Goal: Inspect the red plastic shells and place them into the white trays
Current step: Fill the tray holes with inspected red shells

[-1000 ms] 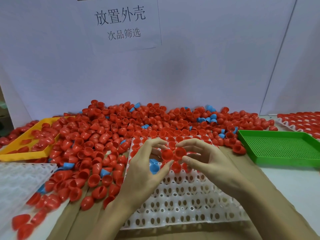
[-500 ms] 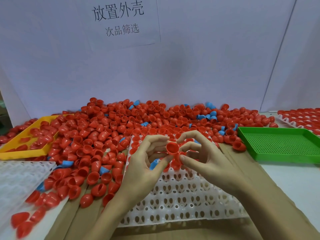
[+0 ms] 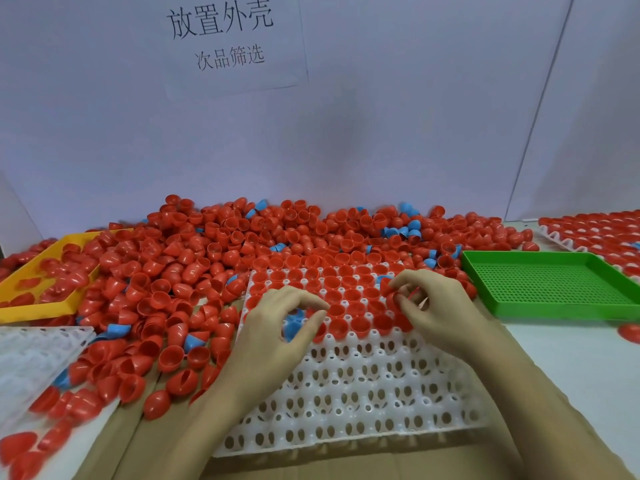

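Here, a red shell [image 3: 390,299] sat pinched between the curled thumb and fingers of my right hand [image 3: 433,306], just over the filled far rows of the white tray [image 3: 363,403]. My left hand [image 3: 277,327] curled loosely over the tray's left side, seemingly round blue shells [image 3: 292,325]. Loose red shells [image 3: 207,258] lay heaped beyond, a green tray [image 3: 554,285] to the right.

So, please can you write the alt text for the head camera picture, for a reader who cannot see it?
Two hands work over a white tray whose far rows hold red shells: the right hand pinches a red shell, and the left hand holds blue shells. A big pile of loose red shells lies behind, with a yellow tray left and a green tray right.
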`<action>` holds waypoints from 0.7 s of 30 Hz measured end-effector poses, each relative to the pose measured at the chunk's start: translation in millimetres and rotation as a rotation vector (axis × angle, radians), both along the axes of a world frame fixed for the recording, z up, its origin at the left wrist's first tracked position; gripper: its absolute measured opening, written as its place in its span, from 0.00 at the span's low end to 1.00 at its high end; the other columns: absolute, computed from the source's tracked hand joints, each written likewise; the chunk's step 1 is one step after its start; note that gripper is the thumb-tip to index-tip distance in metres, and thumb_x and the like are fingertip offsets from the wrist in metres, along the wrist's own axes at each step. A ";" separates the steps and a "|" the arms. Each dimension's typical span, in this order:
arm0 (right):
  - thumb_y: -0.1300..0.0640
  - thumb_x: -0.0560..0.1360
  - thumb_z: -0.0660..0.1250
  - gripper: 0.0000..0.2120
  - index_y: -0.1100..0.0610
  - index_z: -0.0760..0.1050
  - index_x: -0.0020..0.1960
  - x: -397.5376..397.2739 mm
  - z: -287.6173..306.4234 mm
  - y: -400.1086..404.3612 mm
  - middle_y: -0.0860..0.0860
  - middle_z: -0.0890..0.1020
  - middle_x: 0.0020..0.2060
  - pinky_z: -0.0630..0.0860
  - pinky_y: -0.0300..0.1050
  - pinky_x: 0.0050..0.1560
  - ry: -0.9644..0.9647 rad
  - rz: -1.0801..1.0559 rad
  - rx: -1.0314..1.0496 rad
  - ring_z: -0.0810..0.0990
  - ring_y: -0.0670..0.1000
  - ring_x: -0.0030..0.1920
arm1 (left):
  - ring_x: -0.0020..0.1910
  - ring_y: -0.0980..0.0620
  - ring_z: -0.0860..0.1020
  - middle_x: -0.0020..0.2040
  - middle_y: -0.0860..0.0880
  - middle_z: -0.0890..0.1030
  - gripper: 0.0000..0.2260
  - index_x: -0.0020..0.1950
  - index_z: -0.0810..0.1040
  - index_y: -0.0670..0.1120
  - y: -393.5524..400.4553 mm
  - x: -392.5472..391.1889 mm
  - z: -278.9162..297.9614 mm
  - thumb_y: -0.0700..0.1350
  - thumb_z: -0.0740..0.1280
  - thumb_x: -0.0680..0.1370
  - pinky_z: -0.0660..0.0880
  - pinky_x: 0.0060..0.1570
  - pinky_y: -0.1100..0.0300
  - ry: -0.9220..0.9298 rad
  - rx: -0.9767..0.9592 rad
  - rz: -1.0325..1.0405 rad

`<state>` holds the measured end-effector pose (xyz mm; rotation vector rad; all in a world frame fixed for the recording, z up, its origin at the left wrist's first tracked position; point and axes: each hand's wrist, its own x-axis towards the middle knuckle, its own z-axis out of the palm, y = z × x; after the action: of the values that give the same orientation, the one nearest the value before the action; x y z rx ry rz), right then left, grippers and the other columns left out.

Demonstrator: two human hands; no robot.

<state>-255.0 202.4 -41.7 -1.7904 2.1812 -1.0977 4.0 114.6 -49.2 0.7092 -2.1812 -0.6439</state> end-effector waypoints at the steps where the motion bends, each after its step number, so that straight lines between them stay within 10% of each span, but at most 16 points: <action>1: 0.62 0.80 0.70 0.10 0.47 0.82 0.53 -5.9 -0.9 0.8 0.45 0.81 0.46 0.75 0.32 0.43 0.011 -0.006 0.029 0.80 0.44 0.41 | 0.59 0.58 0.77 0.52 0.63 0.81 0.06 0.55 0.83 0.56 -1.1 0.7 -1.9 0.52 0.68 0.81 0.72 0.61 0.65 -0.058 -0.101 0.034; 21: 0.62 0.80 0.69 0.09 0.50 0.83 0.55 -27.2 6.3 10.3 0.44 0.79 0.46 0.73 0.30 0.43 0.050 -0.057 0.085 0.78 0.43 0.44 | 0.59 0.59 0.74 0.55 0.58 0.78 0.07 0.57 0.84 0.49 -7.6 5.9 -4.0 0.48 0.70 0.81 0.75 0.62 0.60 -0.217 -0.313 0.041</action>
<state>-282.2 212.7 -35.4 -1.7486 2.2839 -0.9655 9.9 107.0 -53.2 0.6787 -2.3872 -0.2022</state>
